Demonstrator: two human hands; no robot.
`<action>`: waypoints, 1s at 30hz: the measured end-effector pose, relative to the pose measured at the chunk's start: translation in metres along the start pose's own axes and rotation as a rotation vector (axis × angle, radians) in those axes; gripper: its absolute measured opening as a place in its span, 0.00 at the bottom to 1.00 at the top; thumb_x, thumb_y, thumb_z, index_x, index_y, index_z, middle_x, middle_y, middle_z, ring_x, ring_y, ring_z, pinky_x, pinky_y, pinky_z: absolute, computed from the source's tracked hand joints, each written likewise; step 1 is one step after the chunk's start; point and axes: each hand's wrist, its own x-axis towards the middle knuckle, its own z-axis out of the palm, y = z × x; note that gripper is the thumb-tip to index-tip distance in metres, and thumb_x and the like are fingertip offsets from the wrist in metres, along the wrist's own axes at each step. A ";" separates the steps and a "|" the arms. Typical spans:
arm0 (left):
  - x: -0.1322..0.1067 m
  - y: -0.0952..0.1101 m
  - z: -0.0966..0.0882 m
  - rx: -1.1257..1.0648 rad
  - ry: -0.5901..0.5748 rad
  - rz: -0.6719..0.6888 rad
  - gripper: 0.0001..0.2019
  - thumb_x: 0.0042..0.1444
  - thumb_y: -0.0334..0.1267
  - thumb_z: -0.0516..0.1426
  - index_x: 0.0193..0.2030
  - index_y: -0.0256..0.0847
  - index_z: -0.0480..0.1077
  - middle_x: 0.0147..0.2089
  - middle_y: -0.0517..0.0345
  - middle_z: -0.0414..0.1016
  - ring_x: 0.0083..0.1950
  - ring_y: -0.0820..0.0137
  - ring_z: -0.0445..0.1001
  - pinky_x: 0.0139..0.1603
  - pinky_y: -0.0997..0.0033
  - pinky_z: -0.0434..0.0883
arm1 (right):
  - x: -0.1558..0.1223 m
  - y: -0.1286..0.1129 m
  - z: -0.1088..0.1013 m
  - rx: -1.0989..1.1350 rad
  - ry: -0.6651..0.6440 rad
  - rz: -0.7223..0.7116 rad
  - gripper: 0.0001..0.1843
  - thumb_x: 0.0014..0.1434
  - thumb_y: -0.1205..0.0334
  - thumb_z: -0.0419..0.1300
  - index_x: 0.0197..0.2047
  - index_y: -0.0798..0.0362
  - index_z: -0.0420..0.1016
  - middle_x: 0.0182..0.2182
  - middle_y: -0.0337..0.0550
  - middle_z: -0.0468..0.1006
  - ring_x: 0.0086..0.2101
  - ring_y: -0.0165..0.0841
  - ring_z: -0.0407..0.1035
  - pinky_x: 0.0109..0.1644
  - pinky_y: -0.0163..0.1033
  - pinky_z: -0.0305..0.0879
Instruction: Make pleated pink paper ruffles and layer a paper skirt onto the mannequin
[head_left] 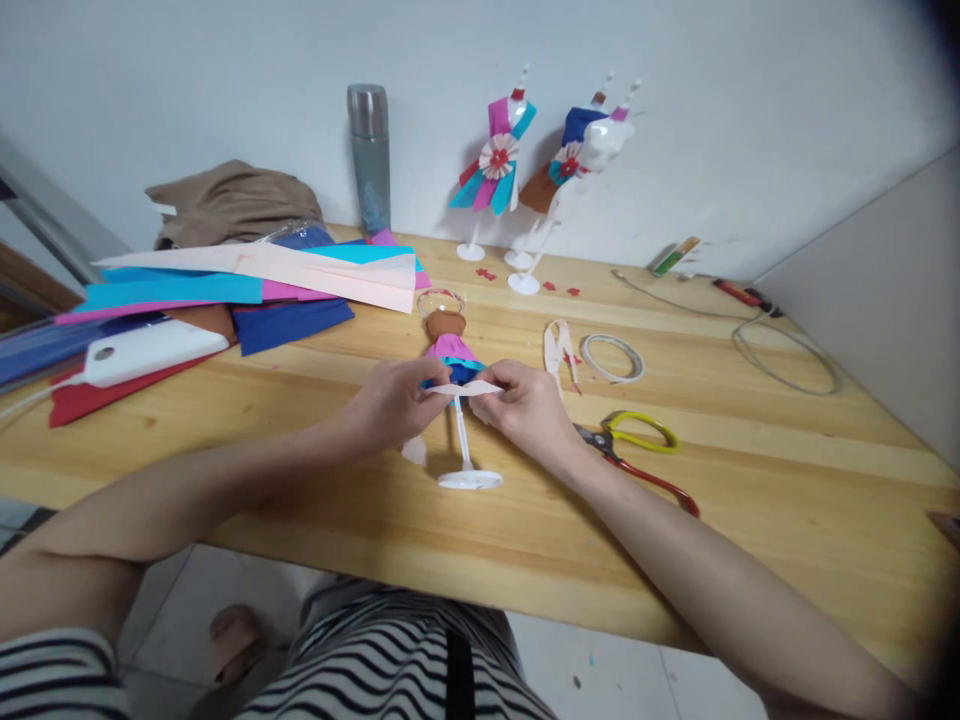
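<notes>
As both hands [386, 405] [534, 410] pinch a pale strip [469, 388] between their fingers [418, 374], the layered dress [451, 346] shows brown, magenta, blue.

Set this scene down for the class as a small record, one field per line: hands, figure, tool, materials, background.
Left hand: fingers pinch one end of a pale strip
Right hand: fingers pinch its other end
Figure: paper-dressed figure, brown, pink and blue, on a white base
Tool: scissors, yellow and red handles
Materials: coloured sheets, left
Background: three display figures, flask
</notes>
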 end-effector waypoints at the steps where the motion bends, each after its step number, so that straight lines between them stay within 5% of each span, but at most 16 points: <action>1: 0.000 -0.001 0.001 0.020 0.015 0.012 0.03 0.51 0.31 0.57 0.30 0.37 0.74 0.23 0.63 0.70 0.24 0.77 0.61 0.28 0.77 0.59 | 0.000 0.001 0.000 -0.009 0.010 -0.005 0.05 0.52 0.66 0.59 0.27 0.53 0.75 0.24 0.41 0.76 0.26 0.32 0.66 0.31 0.36 0.58; 8: 0.004 -0.006 0.003 0.029 0.025 0.037 0.08 0.53 0.31 0.57 0.37 0.38 0.76 0.29 0.59 0.77 0.27 0.76 0.65 0.32 0.76 0.62 | 0.003 0.008 0.000 -0.084 0.100 -0.052 0.08 0.52 0.66 0.59 0.35 0.54 0.78 0.26 0.43 0.76 0.27 0.34 0.67 0.33 0.38 0.60; 15: 0.017 0.000 -0.002 0.063 0.019 -0.036 0.06 0.55 0.35 0.57 0.34 0.38 0.76 0.24 0.61 0.72 0.26 0.74 0.64 0.30 0.75 0.59 | 0.006 0.010 -0.002 -0.033 0.086 0.006 0.07 0.55 0.62 0.58 0.29 0.53 0.76 0.25 0.43 0.77 0.26 0.34 0.67 0.32 0.38 0.59; 20: 0.027 0.004 -0.001 0.127 0.046 0.042 0.05 0.54 0.32 0.57 0.30 0.38 0.75 0.23 0.62 0.70 0.25 0.75 0.61 0.30 0.75 0.58 | 0.006 0.011 -0.004 -0.003 0.104 0.080 0.10 0.55 0.58 0.59 0.28 0.54 0.76 0.23 0.42 0.75 0.25 0.32 0.65 0.30 0.37 0.56; 30: 0.034 0.003 0.007 0.328 0.028 0.044 0.07 0.57 0.33 0.57 0.36 0.36 0.77 0.28 0.55 0.76 0.28 0.70 0.68 0.32 0.70 0.59 | 0.005 0.018 -0.001 -0.112 0.153 0.059 0.09 0.55 0.59 0.58 0.26 0.52 0.74 0.21 0.40 0.72 0.23 0.32 0.62 0.28 0.38 0.54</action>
